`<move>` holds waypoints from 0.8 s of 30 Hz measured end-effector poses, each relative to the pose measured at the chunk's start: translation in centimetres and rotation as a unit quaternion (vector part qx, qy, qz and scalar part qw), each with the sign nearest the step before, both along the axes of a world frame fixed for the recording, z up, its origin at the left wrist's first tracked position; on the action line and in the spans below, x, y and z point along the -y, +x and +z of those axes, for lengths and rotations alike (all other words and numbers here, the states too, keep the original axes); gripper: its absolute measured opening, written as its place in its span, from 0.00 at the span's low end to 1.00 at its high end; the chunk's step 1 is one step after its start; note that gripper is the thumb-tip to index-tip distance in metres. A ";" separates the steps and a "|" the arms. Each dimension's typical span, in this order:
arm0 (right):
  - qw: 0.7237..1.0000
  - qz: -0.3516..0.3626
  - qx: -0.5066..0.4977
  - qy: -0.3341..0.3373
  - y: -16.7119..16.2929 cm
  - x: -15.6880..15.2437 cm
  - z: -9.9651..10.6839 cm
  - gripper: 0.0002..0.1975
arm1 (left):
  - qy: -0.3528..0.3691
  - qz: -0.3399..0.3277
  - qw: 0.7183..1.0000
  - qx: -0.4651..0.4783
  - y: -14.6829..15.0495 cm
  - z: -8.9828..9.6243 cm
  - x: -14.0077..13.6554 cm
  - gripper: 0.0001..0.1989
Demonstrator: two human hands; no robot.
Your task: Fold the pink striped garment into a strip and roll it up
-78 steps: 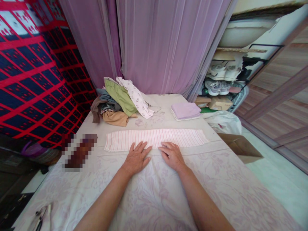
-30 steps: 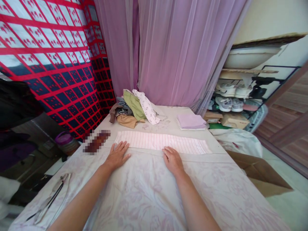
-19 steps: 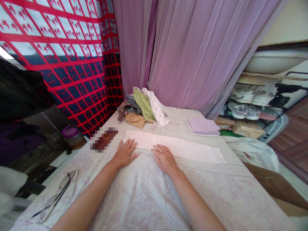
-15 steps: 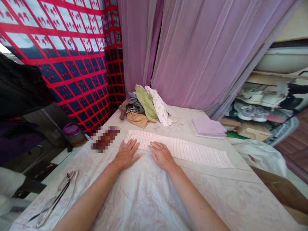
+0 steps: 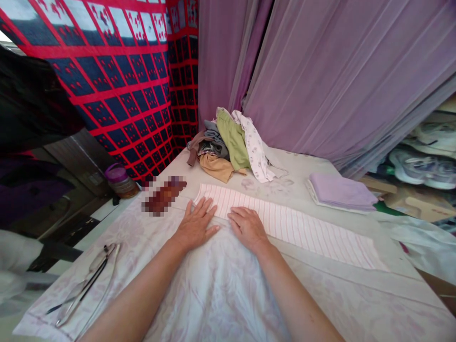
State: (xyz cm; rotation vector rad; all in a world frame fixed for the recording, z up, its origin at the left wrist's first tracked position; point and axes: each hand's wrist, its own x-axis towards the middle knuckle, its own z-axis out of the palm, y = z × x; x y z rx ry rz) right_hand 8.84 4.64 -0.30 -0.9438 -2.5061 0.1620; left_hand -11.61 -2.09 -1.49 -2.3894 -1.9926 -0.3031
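A long pink-and-white striped cloth (image 5: 302,228), folded into a strip, lies flat on the floral sheet (image 5: 320,289). My left hand (image 5: 195,223) rests palm down at its left end, fingers spread and touching the edge. Just to the right, my right hand (image 5: 248,229) lies on the cloth's near edge with its fingers stretched out and slightly bent. Neither hand grips anything. What lies under the palms is hidden.
A heap of clothes, with green trousers (image 5: 233,140) on it, sits at the back. Folded lilac cloth (image 5: 340,192) lies at the right. Eyeglasses (image 5: 89,280) and a pixelated reddish patch (image 5: 164,195) are on the left. A purple-lidded jar (image 5: 121,180) stands beyond the left edge.
The view has shifted and tilted a little, so the clothes heap and lilac cloth appear farther right. Both hands stay in nearly the same place on the striped cloth.
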 end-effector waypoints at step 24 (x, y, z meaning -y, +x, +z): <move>0.996 0.044 -0.079 0.027 -0.8 -0.3 -0.4 0.07 | 0.091 0.034 0.994 0.042 -2.1 0.9 -0.4 0.15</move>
